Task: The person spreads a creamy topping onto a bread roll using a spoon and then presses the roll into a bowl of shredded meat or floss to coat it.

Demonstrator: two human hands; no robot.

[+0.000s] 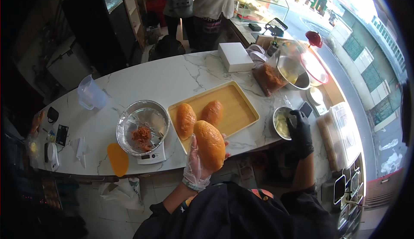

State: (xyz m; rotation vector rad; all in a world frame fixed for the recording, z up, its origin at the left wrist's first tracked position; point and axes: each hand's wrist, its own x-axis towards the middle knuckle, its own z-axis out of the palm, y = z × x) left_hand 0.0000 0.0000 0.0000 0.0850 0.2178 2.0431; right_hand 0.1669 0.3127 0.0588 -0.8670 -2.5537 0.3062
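A golden-brown oval bread bun (210, 143) rests in my left hand (197, 161), whose clear plastic glove shows around its lower left side. My fingers curl under the bun and their tips show at its right. Over the right rim of a metal bowl (279, 136) with pale cream (282, 123) in it, my right hand (300, 131) wears a black glove. Its fingers bend down toward the cream, and whatever they grip is hidden. Two more buns, one on the left (186, 120) and one on the right (212, 112), lie on a yellow tray (239, 109).
Left of the tray, a round foil pan (124, 142) holding reddish-brown shreds sits on a white scale (151, 158). An orange scraper (117, 159) and a clear jug (92, 93) are farther left. A bag of shreds (268, 78), a white box (235, 58) and plastic containers (343, 131) edge the right side.
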